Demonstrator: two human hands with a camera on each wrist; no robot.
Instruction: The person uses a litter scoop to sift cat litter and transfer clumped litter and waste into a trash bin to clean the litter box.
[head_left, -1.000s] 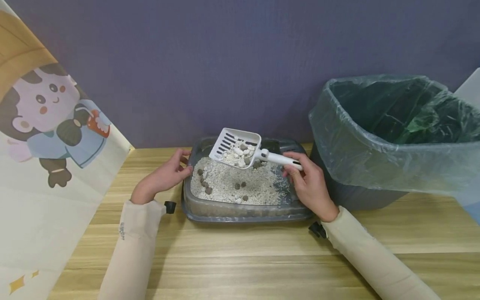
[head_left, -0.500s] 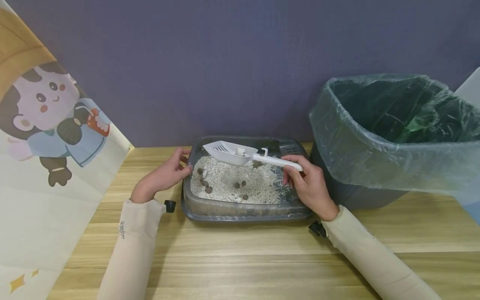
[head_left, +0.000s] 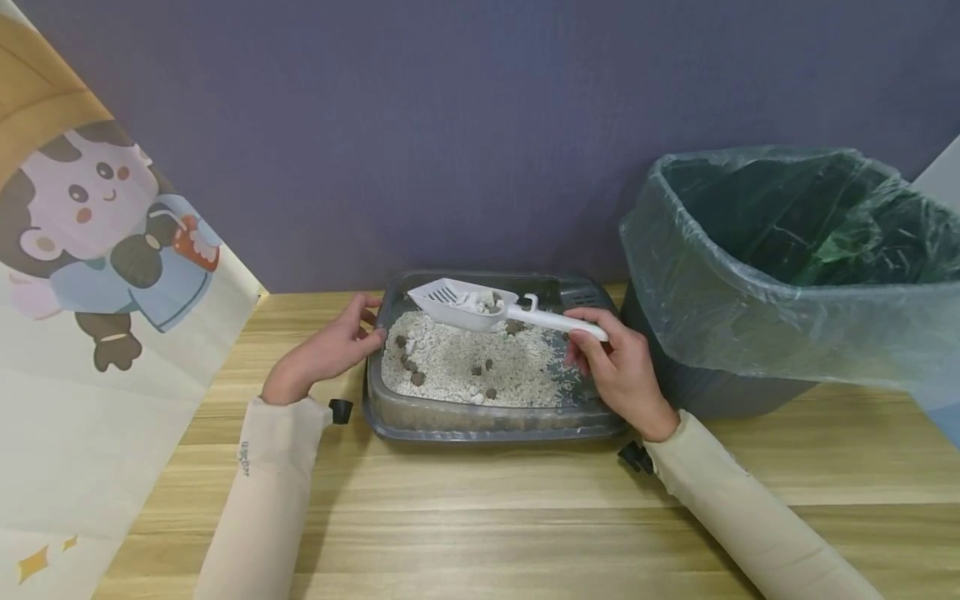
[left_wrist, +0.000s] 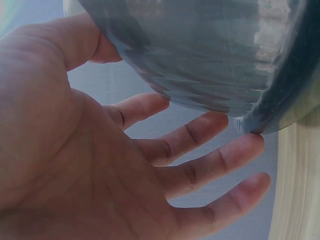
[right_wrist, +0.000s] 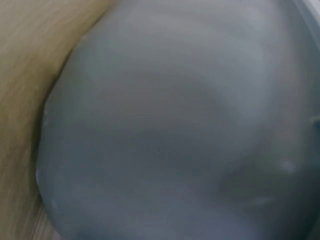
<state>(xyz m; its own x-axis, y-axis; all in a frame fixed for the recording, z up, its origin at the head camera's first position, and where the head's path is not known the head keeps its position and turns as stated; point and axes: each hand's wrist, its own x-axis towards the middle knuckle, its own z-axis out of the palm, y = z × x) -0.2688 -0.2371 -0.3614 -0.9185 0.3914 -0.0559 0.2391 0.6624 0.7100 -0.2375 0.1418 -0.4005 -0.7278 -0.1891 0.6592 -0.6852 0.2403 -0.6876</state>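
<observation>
A grey litter box [head_left: 495, 423] holds pale granular litter [head_left: 450, 358] with several brown clumps [head_left: 417, 378] on it. Over its far half my right hand [head_left: 622, 371] grips the handle of a white slotted litter scoop [head_left: 468, 317], which carries white and brown lumps in its bowl. My left hand [head_left: 326, 354] is at the left end of the box. In the left wrist view its fairly straight fingers [left_wrist: 210, 125] touch the outer wall [left_wrist: 190, 60], thumb near the rim. The right wrist view shows a blurred grey box wall [right_wrist: 150, 125]; the hand is hidden there.
A dark bin [head_left: 720, 392] lined with a clear plastic bag [head_left: 720, 325] stands right of the litter box. Everything stands on a wooden table [head_left: 480, 517]. Behind rises a dark purple wall [head_left: 420, 142], and a cartoon-printed panel [head_left: 75, 433] stands at left.
The scoop has tilted from its bowl facing me to a flatter, side-on pose, and the lumps inside have shifted. My left hand and the box have stayed in place.
</observation>
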